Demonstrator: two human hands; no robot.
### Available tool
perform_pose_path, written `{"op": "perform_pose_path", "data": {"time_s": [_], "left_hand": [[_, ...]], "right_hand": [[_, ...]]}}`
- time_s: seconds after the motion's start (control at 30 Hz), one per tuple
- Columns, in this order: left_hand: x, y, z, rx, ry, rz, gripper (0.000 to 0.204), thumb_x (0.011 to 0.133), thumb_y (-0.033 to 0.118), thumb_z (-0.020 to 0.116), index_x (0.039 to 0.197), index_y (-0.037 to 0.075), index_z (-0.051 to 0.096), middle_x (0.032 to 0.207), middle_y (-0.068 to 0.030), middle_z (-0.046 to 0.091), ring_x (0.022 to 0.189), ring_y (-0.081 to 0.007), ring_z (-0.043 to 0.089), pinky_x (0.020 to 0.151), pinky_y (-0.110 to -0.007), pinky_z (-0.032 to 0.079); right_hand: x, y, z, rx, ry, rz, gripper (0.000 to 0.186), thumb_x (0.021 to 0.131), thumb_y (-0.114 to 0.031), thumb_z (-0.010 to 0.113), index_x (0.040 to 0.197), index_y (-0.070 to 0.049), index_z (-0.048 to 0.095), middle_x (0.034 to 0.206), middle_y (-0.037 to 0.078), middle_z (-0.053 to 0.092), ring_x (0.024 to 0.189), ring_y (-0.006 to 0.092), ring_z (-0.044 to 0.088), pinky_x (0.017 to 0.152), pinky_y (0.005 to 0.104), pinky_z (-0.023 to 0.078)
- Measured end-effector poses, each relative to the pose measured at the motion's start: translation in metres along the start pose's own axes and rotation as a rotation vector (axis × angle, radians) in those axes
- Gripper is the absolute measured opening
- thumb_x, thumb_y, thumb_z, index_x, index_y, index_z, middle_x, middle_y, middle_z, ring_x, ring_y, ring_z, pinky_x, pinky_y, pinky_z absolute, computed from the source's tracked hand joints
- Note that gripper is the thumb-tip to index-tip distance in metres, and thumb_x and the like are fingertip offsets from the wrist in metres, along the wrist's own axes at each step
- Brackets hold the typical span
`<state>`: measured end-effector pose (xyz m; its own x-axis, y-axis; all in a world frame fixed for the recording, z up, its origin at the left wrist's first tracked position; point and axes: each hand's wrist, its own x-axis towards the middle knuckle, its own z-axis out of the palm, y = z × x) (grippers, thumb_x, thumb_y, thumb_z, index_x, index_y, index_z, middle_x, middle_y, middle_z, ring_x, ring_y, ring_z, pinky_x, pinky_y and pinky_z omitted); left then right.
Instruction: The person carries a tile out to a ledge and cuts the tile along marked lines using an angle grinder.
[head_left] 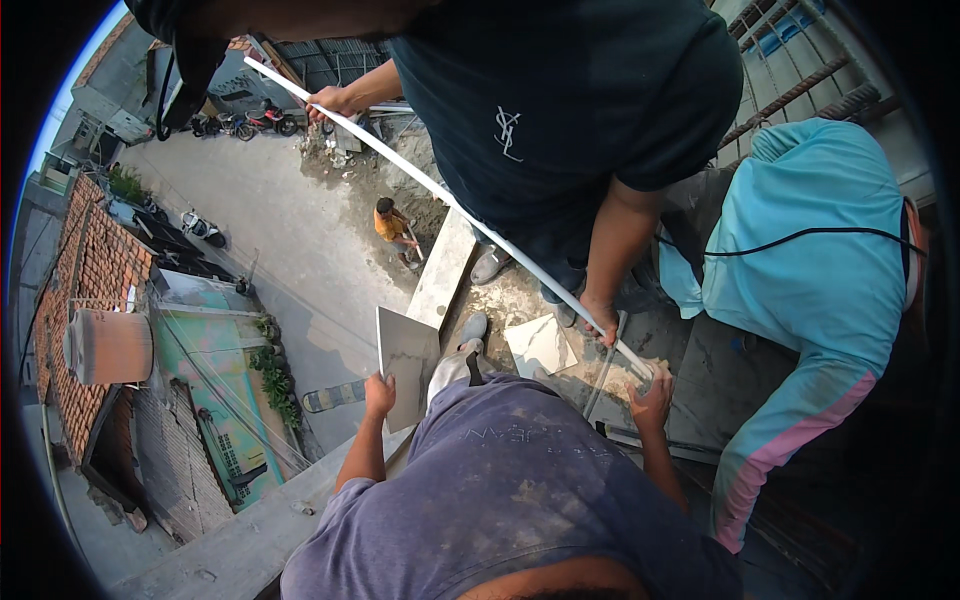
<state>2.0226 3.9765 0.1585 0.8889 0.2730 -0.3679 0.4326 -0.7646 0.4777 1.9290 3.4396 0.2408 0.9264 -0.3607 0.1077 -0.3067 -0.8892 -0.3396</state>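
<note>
- Judging from the layout, the step in hand appears to be the checking of a line or level on a rooftop ledge, with a tile kept ready for laying.
- The grey tile (408, 365) is held upright on its edge, just beside the concrete ledge (440, 270). It is gripped at its lower corner by the left hand (378, 395), whose fingers are closed around the edge.
- The long white bar (450, 200) is stretched slantwise across the scene. Its near end is clasped by the right hand (652, 400), fingers curled shut about it, low over the mortared surface.
- The same bar is held by a co-worker in a dark shirt (560, 110): one hand (335, 100) is set at the far end, and the other hand (600, 320) is pressed on it near the person's right hand.
- A second pale tile (540, 345) lies flat between the person's knee and the bar.
- A further person in a turquoise top (820, 230) is bent over at the right, apart from the bar.
- The street (290, 230) is seen far below the ledge, with a figure in an orange shirt (390, 222) on it.
- The next move is judged to call for the bar end to be kept steady against the surface, and for the upright tile to be kept firmly gripped and inside the ledge, since a slip would send it over the drop.
</note>
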Motion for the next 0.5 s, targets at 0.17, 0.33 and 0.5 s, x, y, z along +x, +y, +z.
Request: {"op": "perform_pose_path", "data": {"time_s": [0.17,0.33,0.5], "left_hand": [[0.002,-0.008,0.004,-0.031,0.01,0.027,0.028,0.083,0.02,0.059,0.096,-0.005,0.063,0.087,-0.0295,0.062,0.088,-0.0442,0.06,0.077,-0.047,0.048],[0.007,-0.01,0.006,-0.027,-0.001,0.056,0.029,0.083,0.021,0.06,0.095,-0.006,0.062,0.084,-0.0295,0.062,0.085,-0.0453,0.06,0.075,-0.047,0.048],[0.013,-0.013,0.004,0.025,-0.036,0.046,0.031,0.083,0.023,0.061,0.092,-0.008,0.061,0.081,-0.0295,0.062,0.082,-0.0455,0.06,0.073,-0.047,0.048]], "right_hand": [[-0.003,0.001,-0.003,-0.077,-0.068,0.066,0.07,0.068,-0.025,0.079,0.126,-0.006,0.046,0.111,0.017,0.05,0.107,0.0373,0.047,0.093,0.0463,0.038],[-0.005,0.003,0.0,-0.066,-0.054,0.089,0.068,0.068,-0.026,0.078,0.125,-0.006,0.046,0.112,0.018,0.05,0.107,0.0377,0.047,0.092,0.0468,0.039],[0.003,0.004,0.009,-0.078,-0.078,0.142,0.068,0.069,-0.025,0.078,0.125,-0.005,0.046,0.121,0.02,0.048,0.113,0.0386,0.045,0.095,0.047,0.038]]}}
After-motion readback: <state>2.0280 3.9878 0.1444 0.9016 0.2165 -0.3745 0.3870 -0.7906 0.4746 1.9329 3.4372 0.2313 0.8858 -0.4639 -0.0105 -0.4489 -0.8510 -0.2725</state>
